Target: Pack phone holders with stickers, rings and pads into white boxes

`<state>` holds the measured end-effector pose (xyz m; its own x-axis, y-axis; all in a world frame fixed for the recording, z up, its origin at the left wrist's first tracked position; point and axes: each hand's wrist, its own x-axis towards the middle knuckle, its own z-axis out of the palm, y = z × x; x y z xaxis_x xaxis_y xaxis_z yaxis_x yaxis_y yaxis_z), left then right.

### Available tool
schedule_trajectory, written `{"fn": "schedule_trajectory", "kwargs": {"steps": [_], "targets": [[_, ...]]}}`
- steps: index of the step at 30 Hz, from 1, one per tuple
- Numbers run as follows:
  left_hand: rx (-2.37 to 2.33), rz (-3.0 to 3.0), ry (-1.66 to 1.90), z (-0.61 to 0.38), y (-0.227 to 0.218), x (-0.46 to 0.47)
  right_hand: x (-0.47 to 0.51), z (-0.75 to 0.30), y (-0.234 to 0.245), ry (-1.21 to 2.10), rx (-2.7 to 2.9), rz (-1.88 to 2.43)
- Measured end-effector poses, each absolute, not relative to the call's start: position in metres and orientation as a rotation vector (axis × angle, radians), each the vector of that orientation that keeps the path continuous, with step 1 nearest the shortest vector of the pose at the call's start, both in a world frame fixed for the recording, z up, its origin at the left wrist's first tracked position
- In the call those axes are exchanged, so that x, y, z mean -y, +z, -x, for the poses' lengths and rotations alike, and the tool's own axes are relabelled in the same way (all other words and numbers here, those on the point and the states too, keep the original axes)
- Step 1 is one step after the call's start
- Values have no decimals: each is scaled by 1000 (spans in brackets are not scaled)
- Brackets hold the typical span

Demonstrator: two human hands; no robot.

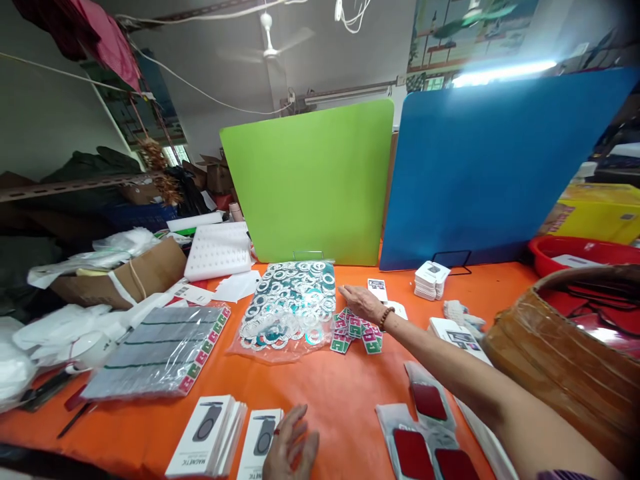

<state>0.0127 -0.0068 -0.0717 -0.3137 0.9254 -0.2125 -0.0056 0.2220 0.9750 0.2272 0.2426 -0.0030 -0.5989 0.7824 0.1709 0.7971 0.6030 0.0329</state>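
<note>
Orange table point(345, 393) mid | R hand point(361, 303) flat, fingers spread, empty; pink-green tags point(356, 332) just under wrist | L hand point(291, 448) fingers loose, empty, near edge by white boxes point(257, 440)

Left hand point(290, 447): we lose the wrist below the bottom edge.
White boxes point(207, 437): near ends cut off down there, and we can't read the small print.
Red pads point(413, 455): clipped at the bottom edge too.
Stickers point(357, 331): a few sit hidden under our right hand point(361, 303).
Basket point(550, 360): runs off the right edge.
</note>
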Motion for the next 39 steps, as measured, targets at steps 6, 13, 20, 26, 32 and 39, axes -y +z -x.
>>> {"fn": "schedule_trajectory", "kwargs": {"steps": [6, 13, 20, 26, 32, 39], "targets": [[-742, -229, 1163, -41, -21, -7, -86, -205, -1, -176, 2282, 470], [-809, -339, 1261, -69, -16, 7, 17, -192, -36, 590, 1525, 918], [-1024, -466, 1138, -55, -19, 20, 31, -190, -58, 1382, 1374, 1065], [-1096, -512, 899, -45, -30, 35, -17, -264, -42, 782, 1819, 1428], [-1059, -362, 823, -51, -36, 47, -54, -308, -55, 722, 2225, 1588], [-1025, -260, 833, -49, -36, 48, -63, -303, -55, 898, 2202, 1457]]}}
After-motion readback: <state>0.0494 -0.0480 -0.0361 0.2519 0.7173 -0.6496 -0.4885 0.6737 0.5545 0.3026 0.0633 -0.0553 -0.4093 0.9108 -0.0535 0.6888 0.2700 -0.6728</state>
